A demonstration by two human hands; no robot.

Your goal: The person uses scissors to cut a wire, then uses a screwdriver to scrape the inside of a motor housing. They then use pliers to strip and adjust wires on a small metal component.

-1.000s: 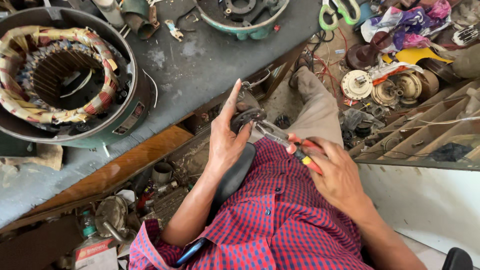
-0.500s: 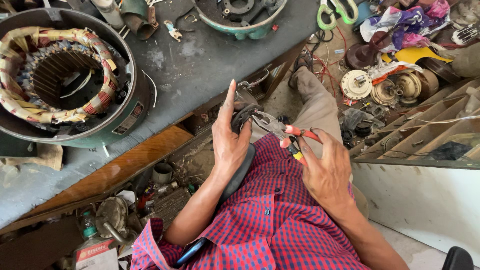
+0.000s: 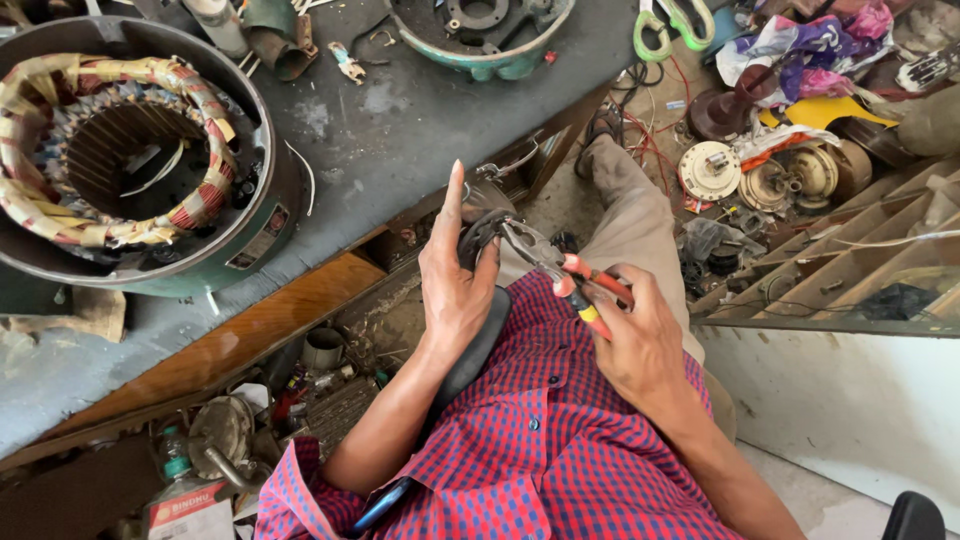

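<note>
Left hand (image 3: 455,285) wraps around a small dark round part (image 3: 478,232), pointer finger sticking straight up. Right hand (image 3: 635,335) squeezes the red handles of metal pliers (image 3: 560,268), whose tips touch the part, over the lap. That part looks hard and probably light, best held by its rim. Nearby sits a big motor shell (image 3: 130,160) with stiff shiny wire loops on a gray table (image 3: 420,110).

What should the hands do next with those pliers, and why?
Probably squeeze the pliers gently. The right hand holds their red handles, and their tip already sits at the small dark part that the left hand steadies, so a careful grip looks like the next small step.
</note>
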